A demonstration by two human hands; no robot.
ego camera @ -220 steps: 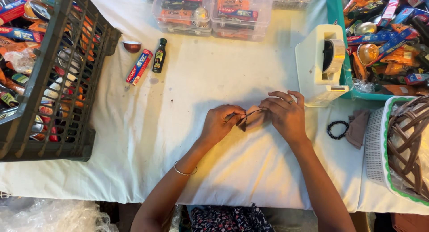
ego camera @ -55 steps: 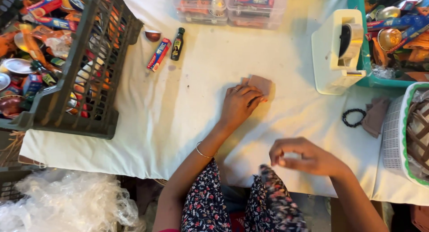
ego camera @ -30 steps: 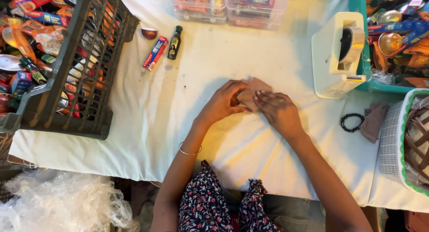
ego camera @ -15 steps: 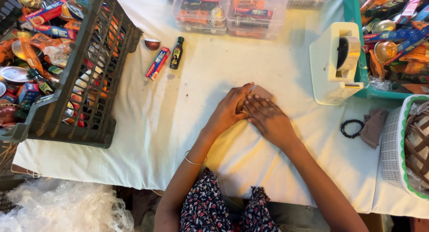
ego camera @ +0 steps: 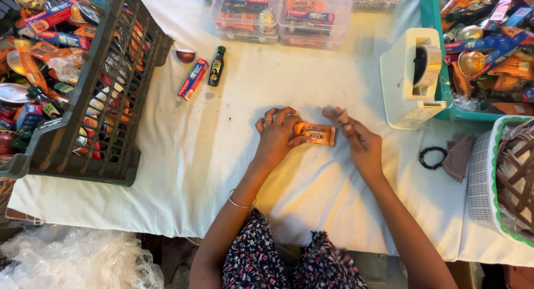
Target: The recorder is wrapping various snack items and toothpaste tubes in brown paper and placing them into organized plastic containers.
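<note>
Small orange packet (ego camera: 316,134) in mid frame, pinned flat on the white table (ego camera: 167,172) by left hand (ego camera: 276,136). Right hand (ego camera: 359,141) just beside packet's right end, fingers pinched on something tiny. No tape or wrap on packet yet.

A packing stall: cloth-covered table (ego camera: 183,172), goods-filled crates (ego camera: 105,100), tape dispenser (ego camera: 411,77).

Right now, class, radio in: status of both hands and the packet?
Left hand pressing the orange packet flat on the white cloth. Right hand at its right end, fingers blurred. Nothing obstructing.
</note>
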